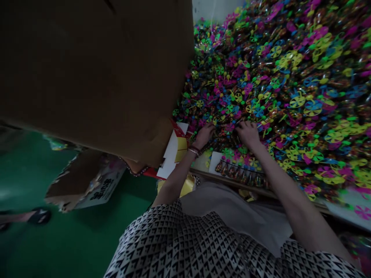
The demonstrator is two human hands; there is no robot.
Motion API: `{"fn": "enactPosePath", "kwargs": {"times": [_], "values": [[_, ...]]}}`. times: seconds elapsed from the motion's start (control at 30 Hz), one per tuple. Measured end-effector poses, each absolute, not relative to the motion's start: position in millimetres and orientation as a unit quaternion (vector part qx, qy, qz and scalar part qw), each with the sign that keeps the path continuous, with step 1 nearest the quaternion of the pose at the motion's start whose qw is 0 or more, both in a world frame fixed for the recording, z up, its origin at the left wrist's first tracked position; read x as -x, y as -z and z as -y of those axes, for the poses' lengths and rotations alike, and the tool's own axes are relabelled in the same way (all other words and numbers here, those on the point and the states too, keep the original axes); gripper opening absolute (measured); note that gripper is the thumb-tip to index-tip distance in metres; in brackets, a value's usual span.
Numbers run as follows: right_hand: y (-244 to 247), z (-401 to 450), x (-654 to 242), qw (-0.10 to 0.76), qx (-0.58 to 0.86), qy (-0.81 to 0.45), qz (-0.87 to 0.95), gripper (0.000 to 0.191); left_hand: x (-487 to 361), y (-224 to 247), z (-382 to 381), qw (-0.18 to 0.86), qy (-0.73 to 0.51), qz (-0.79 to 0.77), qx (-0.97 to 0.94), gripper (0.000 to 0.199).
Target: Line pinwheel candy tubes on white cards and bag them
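The left hand (204,135) and the right hand (247,134) reach side by side into a large heap of plastic pinwheels (275,88) in pink, yellow, green and blue, close to the heap's near edge. Each grip is curled palm-down with bent fingers, and the fingertips are buried among the pinwheels, so I cannot tell whether either grip has hold of one. The heap covers the desk (232,183) from just behind its near edge to the far side, where it meets a pale wall (213,9).

Just below the hands, by the desk's near edge, a row of small amber tubes (240,173) lies beside a white card (216,162). Beaded bracelets (194,151) circle the left wrist. Beyond that wrist, off the desk's left corner, are white and yellow printed cards (175,148) with a red edge, and a yellow packet (182,185) sits below them.

A big brown cardboard box (87,69) fills the upper left of the view. Below it on the green floor (116,216) lie a torn cardboard sheet (72,181) and a white carton (102,189) printed in black. A foot in a black sandal (40,216) shows at the left. The person wears a black-and-white patterned top (185,243), with pale cloth (232,212) across the lap.
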State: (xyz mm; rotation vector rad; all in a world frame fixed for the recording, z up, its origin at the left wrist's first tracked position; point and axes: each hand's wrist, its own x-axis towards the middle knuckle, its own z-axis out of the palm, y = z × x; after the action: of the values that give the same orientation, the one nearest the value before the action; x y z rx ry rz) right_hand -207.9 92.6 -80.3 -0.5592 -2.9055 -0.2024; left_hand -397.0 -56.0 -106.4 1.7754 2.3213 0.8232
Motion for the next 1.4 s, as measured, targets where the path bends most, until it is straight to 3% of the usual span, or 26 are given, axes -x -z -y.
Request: {"fn": "enactPosePath", "kwargs": {"times": [0.13, 0.27, 0.53, 0.67, 0.83, 0.93, 1.1, 1.3, 1.4], "values": [[76, -94, 208, 0.086, 0.189, 0.043, 0.977, 0.027, 389, 106, 66, 0.045, -0.215, -0.746, -0.629, 0.027], [71, -74, 206, 0.089, 0.189, 0.001, 0.978, 0.028, 373, 115, 60, 0.05, -0.158, -0.772, -0.614, 0.052], [82, -37, 223, 0.093, 0.246, -0.023, 0.965, 0.023, 382, 119, 45, 0.083, -0.194, -0.765, -0.608, 0.038], [67, -59, 212, 0.193, 0.254, -0.211, 0.924, 0.027, 393, 117, 59, 0.113, -0.294, -0.75, -0.581, 0.028], [28, -88, 160, 0.335, 0.304, -0.417, 0.788, 0.038, 383, 108, 73, 0.066, -0.374, -0.759, -0.529, 0.036], [18, -88, 105, 0.274, 0.359, -0.41, 0.793, 0.042, 348, 100, 87, 0.036, -0.414, -0.754, -0.508, 0.029], [52, -58, 1, 0.098, 0.458, -0.32, 0.823, 0.053, 257, 98, 111, 0.152, -0.321, -0.636, -0.685, 0.022], [93, -36, -81, 0.216, 0.616, -0.292, 0.699, 0.072, 172, 97, 69, 0.127, -0.219, -0.601, -0.758, 0.024], [92, -32, -82, 0.223, 0.627, -0.271, 0.696, 0.082, 148, 99, 38, 0.11, -0.179, -0.599, -0.772, 0.02]]}}
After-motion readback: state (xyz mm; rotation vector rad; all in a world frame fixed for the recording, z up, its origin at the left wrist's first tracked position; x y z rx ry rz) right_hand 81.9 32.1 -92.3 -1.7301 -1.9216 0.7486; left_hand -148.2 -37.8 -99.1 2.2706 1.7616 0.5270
